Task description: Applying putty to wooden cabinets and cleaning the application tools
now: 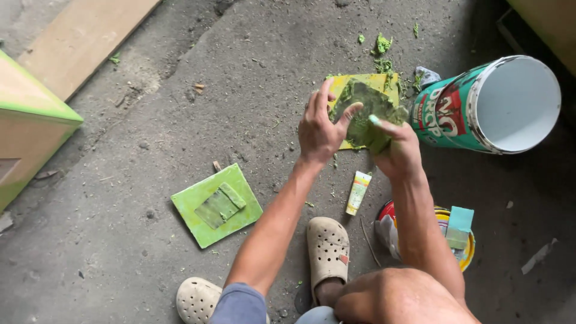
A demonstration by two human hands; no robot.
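Note:
My left hand (pixel 321 129) and my right hand (pixel 396 147) both press on a lump of dark green putty (pixel 369 111). The putty lies on a yellow-green square board (pixel 384 81) on the concrete floor. My left fingers spread over the putty's left side. My right hand grips its lower right part, and a fingertip there is smeared pale green. Whether my right hand also holds a tool is hidden.
A green and red can (pixel 486 108) lies on its side right of the board. A green square tile (pixel 217 205) with a scraper lies at left. A small tube (pixel 359 192), a yellow-rimmed tin (pixel 462 240), my sandals (pixel 327 249) and a green-edged box (pixel 27 126) surround me.

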